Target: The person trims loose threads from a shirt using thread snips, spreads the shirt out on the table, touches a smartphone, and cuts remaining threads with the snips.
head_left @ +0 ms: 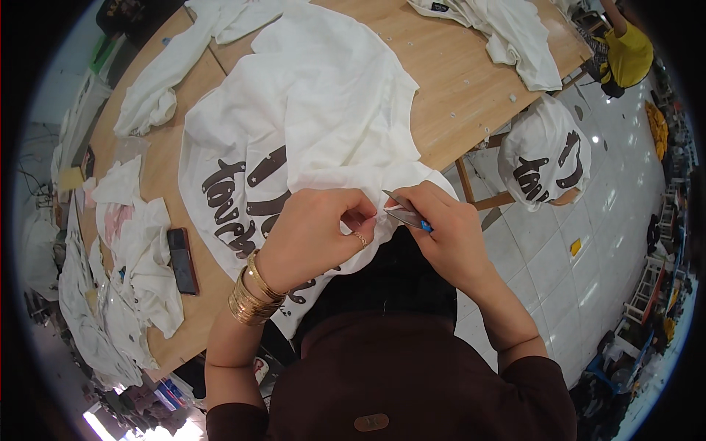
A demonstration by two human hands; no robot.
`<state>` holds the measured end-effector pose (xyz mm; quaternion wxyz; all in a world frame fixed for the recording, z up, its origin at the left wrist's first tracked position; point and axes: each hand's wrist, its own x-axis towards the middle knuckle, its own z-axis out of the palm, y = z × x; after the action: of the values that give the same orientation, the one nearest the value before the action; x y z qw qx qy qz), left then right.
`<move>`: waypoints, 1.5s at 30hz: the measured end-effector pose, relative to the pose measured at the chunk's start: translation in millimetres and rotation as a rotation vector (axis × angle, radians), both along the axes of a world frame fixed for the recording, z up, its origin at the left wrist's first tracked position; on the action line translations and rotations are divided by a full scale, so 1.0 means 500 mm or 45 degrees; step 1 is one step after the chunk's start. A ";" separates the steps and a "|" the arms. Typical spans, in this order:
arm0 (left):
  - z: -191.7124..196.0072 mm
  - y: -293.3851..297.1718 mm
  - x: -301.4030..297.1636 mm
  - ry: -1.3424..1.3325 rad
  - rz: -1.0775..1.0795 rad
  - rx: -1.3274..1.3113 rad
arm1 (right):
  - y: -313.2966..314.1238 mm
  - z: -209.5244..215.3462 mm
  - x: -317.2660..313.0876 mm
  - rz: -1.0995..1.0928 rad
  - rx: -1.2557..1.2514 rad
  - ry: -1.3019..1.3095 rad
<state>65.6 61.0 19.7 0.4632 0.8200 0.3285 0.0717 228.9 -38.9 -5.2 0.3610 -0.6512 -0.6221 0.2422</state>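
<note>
A white garment (338, 110) with dark brown printed lettering spreads over the table and hangs down over its front edge towards my lap. My left hand (312, 231), with gold bracelets on its wrist and a ring on one finger, pinches a bit of the cloth between thumb and fingertips. Close by on the right, my right hand (450, 231) is closed around thread snips (401, 208) with metal blades and a blue part near the grip. Their blades stand apart and point left at the pinched cloth. The exact spot between the fingertips is too small to make out.
The wooden table (460, 88) also bears a dark phone (183, 261) and several white cloth pieces (140, 257) on the left. Another white garment (515, 37) lies far right. A stool carries a white printed bundle (546, 154). A person in yellow (629, 55) is at the far right.
</note>
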 end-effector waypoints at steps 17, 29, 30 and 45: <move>-0.053 -0.046 -0.030 -0.434 0.403 -1.277 | -0.044 0.078 -0.021 -0.192 -0.493 0.569; -0.077 -0.087 -0.011 -0.595 0.498 -1.065 | -0.076 0.048 -0.028 0.082 -0.597 0.232; -0.079 -0.089 -0.010 -0.594 0.498 -1.050 | -0.077 0.048 -0.027 0.081 -0.617 0.226; -0.086 -0.096 0.002 -0.647 0.543 -1.055 | -0.082 0.055 -0.027 0.017 -0.628 0.275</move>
<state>66.8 13.2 -23.1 0.7885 0.4400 0.3661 0.2251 215.4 -79.8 22.0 0.2539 -0.6857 -0.5065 0.4570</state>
